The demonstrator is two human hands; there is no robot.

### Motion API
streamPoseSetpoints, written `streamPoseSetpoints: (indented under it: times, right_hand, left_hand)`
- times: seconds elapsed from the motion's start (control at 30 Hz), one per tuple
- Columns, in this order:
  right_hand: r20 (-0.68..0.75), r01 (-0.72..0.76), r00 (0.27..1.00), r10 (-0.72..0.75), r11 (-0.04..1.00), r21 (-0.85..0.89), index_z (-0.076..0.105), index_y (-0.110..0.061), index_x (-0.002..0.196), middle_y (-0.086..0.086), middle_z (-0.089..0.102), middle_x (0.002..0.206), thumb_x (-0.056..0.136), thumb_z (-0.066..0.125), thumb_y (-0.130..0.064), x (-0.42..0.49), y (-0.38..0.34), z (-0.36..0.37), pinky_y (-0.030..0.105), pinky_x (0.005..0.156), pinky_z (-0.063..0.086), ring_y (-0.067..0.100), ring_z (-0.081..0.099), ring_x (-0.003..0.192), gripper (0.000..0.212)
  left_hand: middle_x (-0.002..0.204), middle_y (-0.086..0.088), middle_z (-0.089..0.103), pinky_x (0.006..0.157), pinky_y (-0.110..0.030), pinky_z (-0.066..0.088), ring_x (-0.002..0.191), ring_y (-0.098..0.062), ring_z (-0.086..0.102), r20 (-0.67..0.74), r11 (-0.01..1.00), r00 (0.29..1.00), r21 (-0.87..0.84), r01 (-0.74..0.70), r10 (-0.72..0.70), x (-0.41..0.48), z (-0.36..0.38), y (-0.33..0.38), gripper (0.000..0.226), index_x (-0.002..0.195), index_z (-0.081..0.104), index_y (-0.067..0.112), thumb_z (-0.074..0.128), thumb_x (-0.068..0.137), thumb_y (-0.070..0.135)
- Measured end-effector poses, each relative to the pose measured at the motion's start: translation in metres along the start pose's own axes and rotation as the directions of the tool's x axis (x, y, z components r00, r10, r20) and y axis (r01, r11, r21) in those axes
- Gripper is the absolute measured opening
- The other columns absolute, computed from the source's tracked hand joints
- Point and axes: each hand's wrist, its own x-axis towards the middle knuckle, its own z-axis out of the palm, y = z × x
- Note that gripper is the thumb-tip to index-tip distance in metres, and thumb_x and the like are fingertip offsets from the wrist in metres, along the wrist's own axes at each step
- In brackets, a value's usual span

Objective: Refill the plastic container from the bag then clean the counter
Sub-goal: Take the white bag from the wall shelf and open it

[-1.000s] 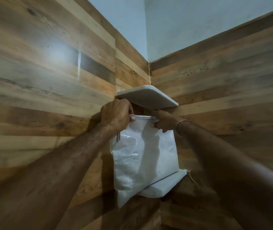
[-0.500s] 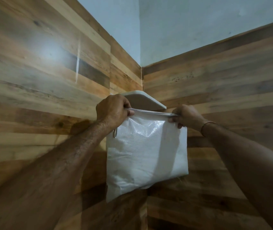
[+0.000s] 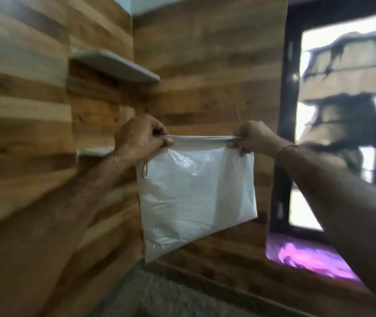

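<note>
A white woven plastic bag hangs in the air in front of the wooden corner wall, its top edge pulled taut and level. My left hand pinches the bag's top left corner. My right hand pinches the top right corner. A small cord loop dangles from the bag just below my left hand. The bag bulges with white contents in its lower part. No plastic container is in view.
Two grey corner shelves sit on the wood-panelled wall, the upper shelf and the lower shelf behind my left wrist. A dark-framed window is at right. A grey speckled counter lies below, with something purple at right.
Both hands have carried the bag away from the corner shelves, down and to the right. The view has swung right and down, bringing the window and counter into sight.
</note>
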Motion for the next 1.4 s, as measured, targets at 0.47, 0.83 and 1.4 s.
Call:
streamPoseSetpoints:
  times: [0.47, 0.83, 1.4]
  right_hand:
    - [0.481, -0.187, 0.858, 0.180, 0.982, -0.033, 0.077, -0.005, 0.078, -0.007, 0.064, 0.053, 0.083, 0.084, -0.024, -0.305, 0.197, 0.136, 0.016, 0.053, 0.052, 0.006, 0.065, 0.050, 0.020]
    - [0.518, -0.188, 0.826, 0.223, 0.975, -0.119, 0.075, -0.026, 0.080, 0.005, 0.076, 0.090, 0.086, 0.076, -0.028, -0.407, 0.224, 0.196, 0.024, 0.073, 0.044, 0.032, 0.071, 0.096, 0.006]
    - [0.341, 0.026, 0.926, -0.164, 0.927, 0.374, 0.077, -0.028, 0.097, -0.010, 0.075, 0.100, 0.080, 0.078, -0.055, -0.461, 0.040, 0.258, 0.037, 0.073, 0.054, 0.014, 0.060, 0.098, 0.032]
  left_hand:
    - [0.066, 0.016, 0.070, 0.060, -0.030, 0.054, 0.063, -0.003, 0.064, 0.490, 0.968, 0.839, 0.046, 0.247, -0.237, -0.338, 0.186, 0.073, 0.020, 0.070, 0.075, 0.031, 0.082, 0.078, 0.047]
    - [0.065, 0.016, 0.064, 0.055, -0.031, 0.055, 0.061, -0.006, 0.062, 0.449, 0.918, 0.801, 0.213, 0.333, -0.395, -0.461, 0.210, 0.085, 0.024, 0.076, 0.068, 0.027, 0.077, 0.088, 0.046]
    - [0.064, -0.007, 0.074, 0.051, -0.023, 0.050, 0.054, -0.012, 0.067, 0.667, 0.665, 0.565, -0.138, 0.734, -0.485, -0.435, 0.153, 0.056, 0.018, 0.080, 0.074, 0.005, 0.082, 0.087, 0.019]
